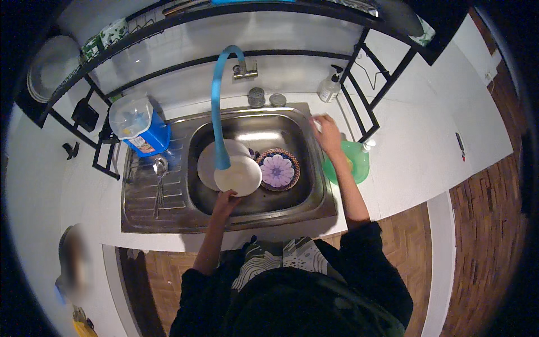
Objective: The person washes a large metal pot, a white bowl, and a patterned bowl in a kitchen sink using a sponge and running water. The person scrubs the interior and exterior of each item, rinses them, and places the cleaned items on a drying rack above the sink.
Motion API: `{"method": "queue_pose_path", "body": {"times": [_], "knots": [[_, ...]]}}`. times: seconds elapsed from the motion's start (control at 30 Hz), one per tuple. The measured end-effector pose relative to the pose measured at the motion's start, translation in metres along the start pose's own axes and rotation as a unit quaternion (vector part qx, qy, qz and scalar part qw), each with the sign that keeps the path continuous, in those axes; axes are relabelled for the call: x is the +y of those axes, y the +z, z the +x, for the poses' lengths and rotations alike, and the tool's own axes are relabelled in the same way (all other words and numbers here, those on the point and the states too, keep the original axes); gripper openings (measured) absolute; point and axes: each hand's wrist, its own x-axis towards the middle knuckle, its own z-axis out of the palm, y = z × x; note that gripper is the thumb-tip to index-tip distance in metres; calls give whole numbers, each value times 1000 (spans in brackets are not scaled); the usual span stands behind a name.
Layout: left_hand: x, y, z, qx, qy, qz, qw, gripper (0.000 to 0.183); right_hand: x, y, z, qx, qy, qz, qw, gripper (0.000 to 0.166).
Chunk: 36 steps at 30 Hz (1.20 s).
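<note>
My left hand (227, 203) grips the near rim of a white bowl (242, 179) over the steel sink (252, 208), directly below the end of a blue flexible tap hose (216, 97). A pale plate (206, 164) lies partly hidden behind that bowl. To the right in the basin is a purple flower-patterned dish (277, 170) on a plate with a patterned rim. At the sink's right edge, above a green basin (358, 164), my right hand (326, 132) has its fingers curled around something small and whitish, mostly hidden.
Spoons (160, 168) lie on the left drainboard beside a blue container (147, 137) with a clear lid. A pump bottle (330, 88) stands behind the sink at right. A black metal rack (374, 113) spans the sink. A knife-like tool (460, 146) lies on the right counter.
</note>
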Motion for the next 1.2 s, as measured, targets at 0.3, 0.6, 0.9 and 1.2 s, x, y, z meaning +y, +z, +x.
{"method": "queue_pose_path", "body": {"times": [0.3,0.6,0.9,1.2], "knots": [[4,26,-6,-38,33,-100,994,39,-45,144,207,-126,3,284,950,62],[2,19,-6,18,1,-153,988,43,-59,145,187,-88,-113,105,984,47],[-3,13,4,-35,-7,-28,999,47,-56,159,228,-113,-8,242,964,54],[12,25,5,14,-3,-113,994,47,-59,129,186,-114,-133,143,974,61]]}}
